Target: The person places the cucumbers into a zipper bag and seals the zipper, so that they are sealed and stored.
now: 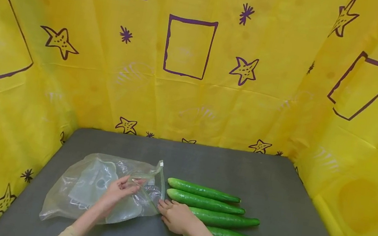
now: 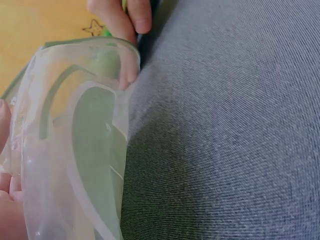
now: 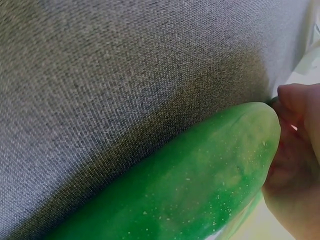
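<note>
A clear plastic zip bag (image 1: 62,193) with a pale green printed panel lies on the left of the table, its mouth spread apart toward the right. My left hand (image 1: 122,188) holds the upper layer at the mouth, and some fingertips show through the film. At the lower corner of the mouth, my right hand (image 1: 177,216) pinches the bag's rim; one of its fingers shows through the plastic in the left wrist view. Several green cucumbers (image 1: 205,201) lie side by side to the right. The nearest cucumber (image 3: 200,175) has its end close beside my right hand, which partly hides it.
The dark grey cloth-covered table (image 1: 225,167) is enclosed by yellow curtains (image 1: 183,105) with drawn stars and frames. A white slider (image 1: 161,164) sits at the far corner of the bag's mouth. Dark wrist straps show at the bottom edge.
</note>
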Available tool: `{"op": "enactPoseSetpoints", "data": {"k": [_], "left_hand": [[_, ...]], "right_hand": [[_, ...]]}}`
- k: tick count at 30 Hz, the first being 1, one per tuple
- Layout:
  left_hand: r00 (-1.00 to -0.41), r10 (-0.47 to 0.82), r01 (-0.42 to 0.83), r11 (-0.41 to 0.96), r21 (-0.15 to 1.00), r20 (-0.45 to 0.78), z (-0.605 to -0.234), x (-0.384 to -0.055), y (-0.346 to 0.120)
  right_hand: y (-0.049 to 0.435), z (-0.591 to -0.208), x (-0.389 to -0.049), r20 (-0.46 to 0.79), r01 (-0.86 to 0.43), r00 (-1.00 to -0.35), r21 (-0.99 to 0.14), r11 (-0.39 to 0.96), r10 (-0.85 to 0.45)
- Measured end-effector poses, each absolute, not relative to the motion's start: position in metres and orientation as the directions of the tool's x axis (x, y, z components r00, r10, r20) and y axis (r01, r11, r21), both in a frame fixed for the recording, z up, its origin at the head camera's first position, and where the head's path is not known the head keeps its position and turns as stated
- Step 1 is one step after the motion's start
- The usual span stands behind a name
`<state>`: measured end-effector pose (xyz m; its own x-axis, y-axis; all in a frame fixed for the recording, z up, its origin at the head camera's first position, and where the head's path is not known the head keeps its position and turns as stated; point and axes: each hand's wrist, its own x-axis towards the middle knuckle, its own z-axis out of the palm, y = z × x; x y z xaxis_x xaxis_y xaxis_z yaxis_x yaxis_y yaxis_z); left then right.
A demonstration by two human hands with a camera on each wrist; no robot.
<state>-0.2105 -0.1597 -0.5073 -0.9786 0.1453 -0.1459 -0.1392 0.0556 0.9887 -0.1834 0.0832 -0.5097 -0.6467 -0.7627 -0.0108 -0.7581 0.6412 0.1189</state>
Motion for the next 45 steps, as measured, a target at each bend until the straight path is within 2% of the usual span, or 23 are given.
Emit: {"op": "enactPoseSetpoints", "data": {"k": [6,13,20,24,31,35,40,45], "left_hand": [[-0.982,0.136,-0.108,0.166,0.980,-0.131,-0.507,-0.208,-0.157],[-0.992,0.121,-0.003,0.320,0.948,-0.044,-0.512,-0.206,-0.150],[-0.992,0.118,0.084,0.349,0.933,0.045,-0.517,-0.200,-0.141],[-0.989,0.124,0.122,0.336,0.934,0.084,-0.520,-0.199,-0.139],[-0.983,0.142,0.155,0.323,0.934,0.114,-0.522,-0.201,-0.138],[-0.981,0.150,0.162,0.307,0.938,0.120,-0.522,-0.199,-0.138],[-0.982,0.158,0.150,0.305,0.940,0.105,-0.523,-0.197,-0.139],[-0.981,0.151,0.162,0.310,0.937,0.119,-0.525,-0.198,-0.139]], "right_hand": [[0.082,-0.509,-0.183,-0.011,-0.758,-0.646,0.128,0.640,-0.763],[0.080,-0.507,-0.182,-0.039,-0.739,-0.672,0.103,0.666,-0.740],[0.085,-0.508,-0.180,-0.064,-0.719,-0.695,0.032,0.694,-0.716],[0.091,-0.509,-0.184,-0.005,-0.739,-0.673,-0.029,0.673,-0.739],[0.110,-0.501,-0.188,0.201,-0.786,-0.617,-0.117,0.607,-0.760],[0.128,-0.496,-0.184,0.328,-0.751,-0.655,-0.186,0.633,-0.681],[0.151,-0.502,-0.173,0.537,-0.676,-0.688,-0.229,0.700,-0.489],[0.168,-0.502,-0.167,0.559,-0.544,-0.778,-0.370,0.753,-0.287]]}}
